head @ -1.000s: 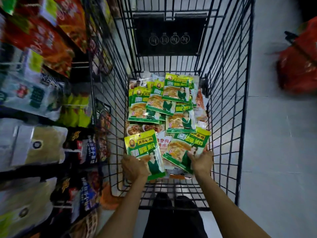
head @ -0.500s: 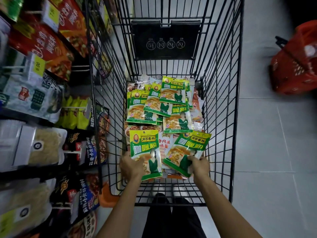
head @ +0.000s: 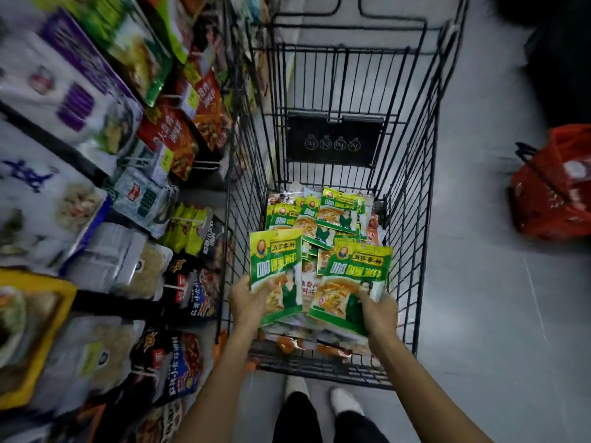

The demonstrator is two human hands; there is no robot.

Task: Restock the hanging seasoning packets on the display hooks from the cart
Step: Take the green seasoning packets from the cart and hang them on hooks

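Two green seasoning packets are being held at once, one in each hand. One green packet is being gripped along its lower left edge by the left hand, whose fingers are curling round that edge. A second green packet is being pinched at its lower right corner by the right hand, with the thumb lying on the printed face. This one is being held tilted, with its top leaning to the right.

Both packets are being kept face up and side by side. Whether their inner edges are touching cannot be told. Both are being held within the near half of the black wire cart, above the stock on its floor.

More green packets are lying in a loose heap toward the far part of the cart bed. Orange packets are showing along the near end, under the hands. A black plaque is hanging on the far wall of the cart.

To the left, the display shelving is being shown blurred, with rows of hanging packets in red, white, yellow and black. A red basket is standing on the grey floor to the right, well apart from the cart.
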